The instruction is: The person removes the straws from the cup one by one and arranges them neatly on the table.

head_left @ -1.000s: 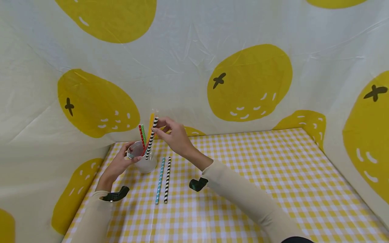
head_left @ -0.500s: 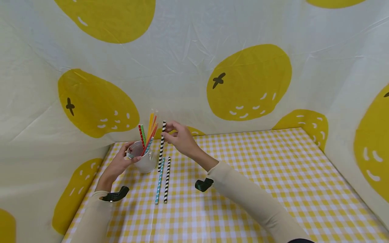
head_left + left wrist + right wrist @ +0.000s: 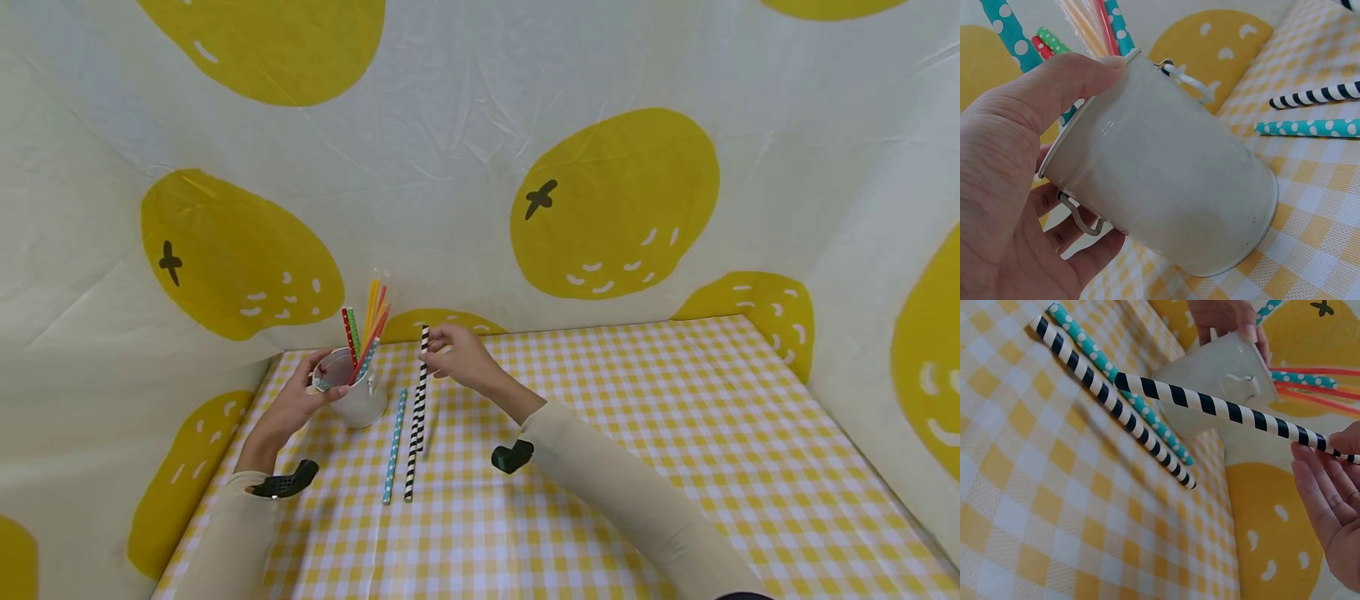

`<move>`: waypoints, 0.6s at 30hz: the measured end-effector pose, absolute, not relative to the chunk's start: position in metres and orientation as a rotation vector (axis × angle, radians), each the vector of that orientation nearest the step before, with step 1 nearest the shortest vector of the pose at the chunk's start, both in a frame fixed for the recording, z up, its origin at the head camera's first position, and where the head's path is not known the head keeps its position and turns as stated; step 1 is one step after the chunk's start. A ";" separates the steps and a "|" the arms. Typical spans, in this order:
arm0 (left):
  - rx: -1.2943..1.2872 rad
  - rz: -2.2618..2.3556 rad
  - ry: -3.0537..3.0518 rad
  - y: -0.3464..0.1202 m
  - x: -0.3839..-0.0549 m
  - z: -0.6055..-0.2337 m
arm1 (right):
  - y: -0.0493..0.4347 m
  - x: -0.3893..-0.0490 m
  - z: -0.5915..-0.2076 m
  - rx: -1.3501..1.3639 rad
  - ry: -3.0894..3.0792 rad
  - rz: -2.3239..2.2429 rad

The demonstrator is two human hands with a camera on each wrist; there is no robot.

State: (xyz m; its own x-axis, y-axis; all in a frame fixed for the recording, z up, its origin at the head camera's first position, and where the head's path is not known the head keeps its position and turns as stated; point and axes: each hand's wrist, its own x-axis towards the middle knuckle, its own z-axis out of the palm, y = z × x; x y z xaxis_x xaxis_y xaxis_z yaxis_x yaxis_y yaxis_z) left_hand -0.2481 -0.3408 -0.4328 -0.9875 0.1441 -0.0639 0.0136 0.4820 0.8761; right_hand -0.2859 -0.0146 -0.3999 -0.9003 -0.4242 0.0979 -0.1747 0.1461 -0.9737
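Note:
My left hand grips the rim of a small white metal bucket, thumb over the edge and fingers behind it, and the bucket leans. Several straws stand in it: red dotted, green dotted, orange, pinkish-red and blue dotted. Between thumb and fingers of my right hand is the top end of a black-and-white striped straw. Its lower end hangs above the tablecloth. Beneath it, side by side, lie a blue dotted straw and another black-and-white striped straw.
A yellow-and-white checked tablecloth covers the table. Pale curtains with large yellow fruit prints rise at the back and both sides. The bucket stands near the table's back left corner.
My right hand has drawn the striped straw out of the bucket, then carried it right and down over the straws on the table. My left hand has stayed on the bucket.

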 end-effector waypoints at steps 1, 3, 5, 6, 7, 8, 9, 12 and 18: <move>0.138 1.535 2.590 -0.341 -0.248 -0.433 | -0.014 -0.287 -0.403 -0.582 2.226 -1.825; 0.139 1.538 2.587 -0.340 -0.248 -0.433 | -0.014 -0.289 -0.410 -0.558 2.247 -1.791; 0.145 1.539 2.586 -0.340 -0.248 -0.433 | -0.013 -0.290 -0.417 -0.530 2.261 -1.756; 0.140 1.542 2.583 -0.340 -0.248 -0.433 | -0.013 -0.291 -0.421 -0.520 2.263 -1.742; 0.136 1.547 2.577 -0.340 -0.248 -0.434 | -0.013 -0.291 -0.424 -0.509 2.258 -1.732; 0.132 1.550 2.574 -0.340 -0.249 -0.434 | -0.013 -0.291 -0.426 -0.499 2.250 -1.724; 0.134 1.550 2.571 -0.340 -0.249 -0.434 | -0.013 -0.290 -0.429 -0.492 2.244 -1.718; 0.129 1.555 2.567 -0.341 -0.249 -0.434 | -0.013 -0.290 -0.436 -0.469 2.208 -1.721; 0.131 1.546 2.570 -0.342 -0.249 -0.434 | -0.015 -0.290 -0.447 -0.387 2.177 -1.700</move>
State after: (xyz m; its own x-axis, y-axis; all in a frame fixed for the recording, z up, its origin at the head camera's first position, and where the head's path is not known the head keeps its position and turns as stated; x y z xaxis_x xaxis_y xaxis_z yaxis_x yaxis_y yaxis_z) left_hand -0.2493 -0.3418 -0.4343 -0.9864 0.1463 -0.0743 0.0028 0.4680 0.8837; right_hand -0.2902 -0.0147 -0.4471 -0.9012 -0.4205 -0.1052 0.0003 0.2421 -0.9702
